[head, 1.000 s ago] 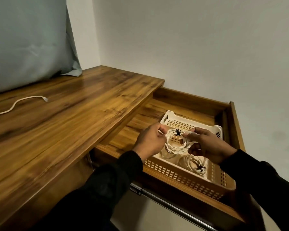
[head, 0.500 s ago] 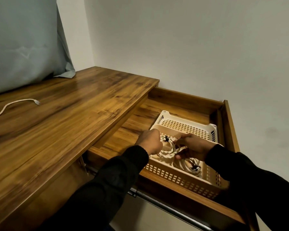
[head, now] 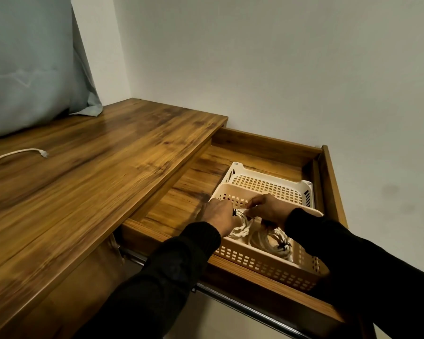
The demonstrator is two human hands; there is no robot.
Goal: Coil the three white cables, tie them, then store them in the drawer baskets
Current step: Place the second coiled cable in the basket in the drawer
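Left hand (head: 218, 214), right hand (head: 269, 207) pinch coiled cable (head: 242, 227) flat in basket (head: 267, 267).

No words, numbers, labels or signs I can read anywhere here.

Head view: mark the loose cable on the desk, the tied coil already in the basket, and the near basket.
loose cable (head: 12, 154), head view, on its curved run near the plug end.
tied coil (head: 278, 242), head view, on the white loops beside its black tie.
near basket (head: 262, 261), head view, on its perforated front wall.
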